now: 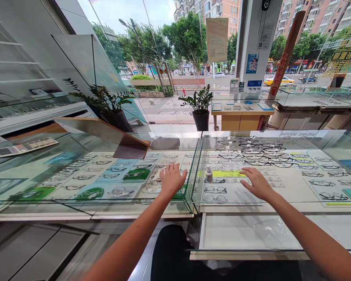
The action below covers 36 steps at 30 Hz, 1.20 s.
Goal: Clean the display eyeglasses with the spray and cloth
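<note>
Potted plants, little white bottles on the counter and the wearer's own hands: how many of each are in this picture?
Potted plants, one at left and one near the middle: 2
White bottle: 1
Hands, left hand and right hand: 2
Total: 5

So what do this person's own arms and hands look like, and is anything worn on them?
The left hand and right hand are gloveless, with no ring, watch or bracelet visible. The left forearm and right forearm are bare, with no sleeve in view. Dark clothing shows at the lap.
</note>
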{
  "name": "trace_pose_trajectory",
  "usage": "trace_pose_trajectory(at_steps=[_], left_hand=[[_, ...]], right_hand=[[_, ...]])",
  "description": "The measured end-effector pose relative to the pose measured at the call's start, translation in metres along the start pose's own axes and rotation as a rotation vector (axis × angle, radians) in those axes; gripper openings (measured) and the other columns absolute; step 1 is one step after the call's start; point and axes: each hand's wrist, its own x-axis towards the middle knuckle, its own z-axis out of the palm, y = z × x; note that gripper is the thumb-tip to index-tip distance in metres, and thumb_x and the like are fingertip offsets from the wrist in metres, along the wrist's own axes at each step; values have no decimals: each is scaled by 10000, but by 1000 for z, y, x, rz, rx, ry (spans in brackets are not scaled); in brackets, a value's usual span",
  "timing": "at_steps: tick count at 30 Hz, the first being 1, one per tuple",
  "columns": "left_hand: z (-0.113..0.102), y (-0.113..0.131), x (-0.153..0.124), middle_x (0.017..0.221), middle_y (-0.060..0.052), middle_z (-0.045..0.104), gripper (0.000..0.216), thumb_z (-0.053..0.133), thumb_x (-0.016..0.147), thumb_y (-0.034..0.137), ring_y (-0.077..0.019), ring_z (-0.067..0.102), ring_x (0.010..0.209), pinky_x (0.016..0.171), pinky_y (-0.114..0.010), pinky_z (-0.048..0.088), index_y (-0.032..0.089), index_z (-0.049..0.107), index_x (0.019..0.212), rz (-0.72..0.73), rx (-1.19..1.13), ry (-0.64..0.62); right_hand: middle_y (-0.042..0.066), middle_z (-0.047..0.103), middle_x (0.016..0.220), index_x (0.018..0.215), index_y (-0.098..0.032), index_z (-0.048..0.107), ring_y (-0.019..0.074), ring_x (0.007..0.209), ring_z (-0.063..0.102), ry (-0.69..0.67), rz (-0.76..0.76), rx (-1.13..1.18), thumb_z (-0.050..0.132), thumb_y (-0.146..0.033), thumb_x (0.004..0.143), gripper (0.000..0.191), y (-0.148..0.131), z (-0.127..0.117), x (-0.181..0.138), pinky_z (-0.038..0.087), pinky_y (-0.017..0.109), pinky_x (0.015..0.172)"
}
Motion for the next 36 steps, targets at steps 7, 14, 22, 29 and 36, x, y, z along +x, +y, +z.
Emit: trace_pose_trajectory(at_steps=[7, 14, 22, 29, 36], left_hand=[[1, -1, 1, 1651, -200, 491, 609, 356, 1037, 472, -374, 426, 1533, 1248, -590, 315, 128, 609, 1472, 1, 10, 6], [-3, 1, 0, 1656, -201, 484, 624, 334, 1043, 479, -374, 426, 1536, 1257, -602, 300, 123, 596, 1483, -1, -2, -13], [-7, 2, -1, 1669, -197, 467, 626, 328, 1049, 476, -364, 411, 1549, 1261, -598, 296, 113, 584, 1490, -6, -1, -37], [-9, 4, -2, 1663, -197, 475, 619, 348, 1050, 462, -365, 420, 1543, 1268, -605, 291, 100, 577, 1496, -7, -3, -33], [-7, 3, -2, 1646, -207, 494, 604, 359, 1045, 459, -371, 433, 1540, 1258, -602, 311, 111, 595, 1479, -8, -2, -15]], right_hand=[[143, 703, 1380, 1313, -236, 699, 333, 1317, 631, 13, -14, 1, 532, -396, 1031, 365, 1, 0, 0, 534, 562, 1106], [145, 702, 1381, 1312, -230, 699, 333, 1331, 627, 6, -8, 1, 545, -382, 1028, 357, -1, -1, 0, 533, 553, 1116], [158, 703, 1383, 1305, -212, 698, 342, 1329, 631, -4, -3, 5, 546, -374, 1024, 358, -3, -3, 1, 529, 570, 1121], [160, 698, 1389, 1307, -201, 697, 342, 1338, 623, -12, 9, 10, 547, -366, 1022, 362, -3, -3, 1, 522, 564, 1132], [169, 695, 1394, 1309, -187, 700, 348, 1341, 620, -24, 20, 10, 556, -357, 1016, 368, -5, -4, 2, 516, 563, 1136]])
